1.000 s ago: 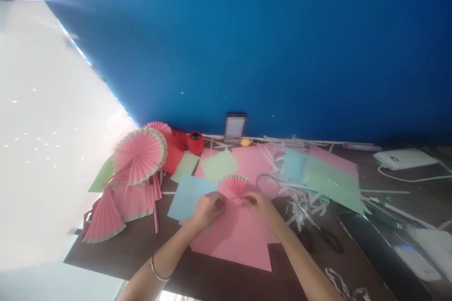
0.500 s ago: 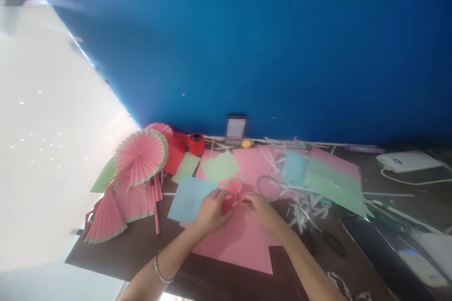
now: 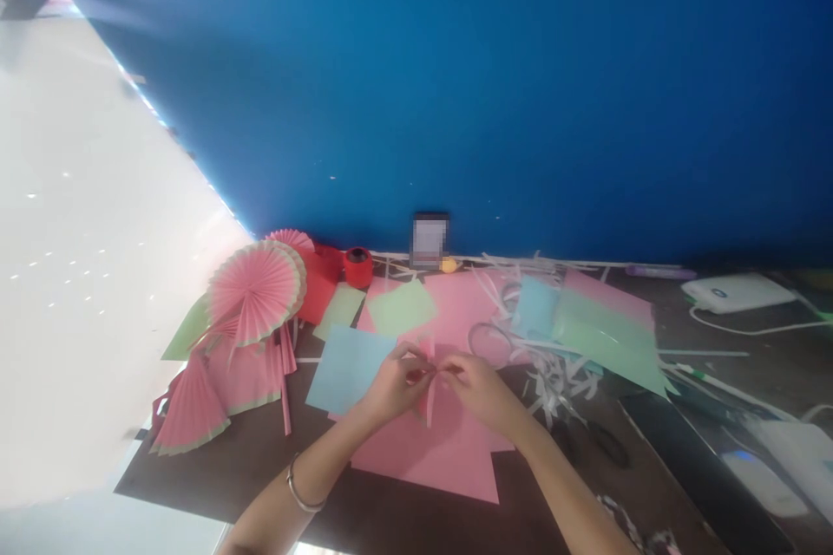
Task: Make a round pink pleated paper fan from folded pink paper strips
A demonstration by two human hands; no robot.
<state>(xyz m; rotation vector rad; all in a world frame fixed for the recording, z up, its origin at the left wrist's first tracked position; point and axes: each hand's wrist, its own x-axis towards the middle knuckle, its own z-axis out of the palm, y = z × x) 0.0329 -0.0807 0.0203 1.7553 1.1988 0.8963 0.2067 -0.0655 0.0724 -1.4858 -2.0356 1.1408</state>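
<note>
Blue wall (image 3: 521,87) stands behind a brown table (image 3: 260,460), with a pink sheet (image 3: 449,468) lying near its front edge. Over the pink sheet is a pleated pink strip (image 3: 430,406), bunched narrow and pointing away from the person. It sits between the two hands, just right of the left hand (image 3: 396,383), whose fingers grip its middle. Beside it, the right hand (image 3: 478,386) has thumb and fingertips pinched together at the same spot; I cannot tell what they pinch. Left of the pink sheet are a blue sheet (image 3: 342,368) and, farther off, fans (image 3: 251,290). Right of it lie scraps (image 3: 553,381) and scissors (image 3: 589,425).
</note>
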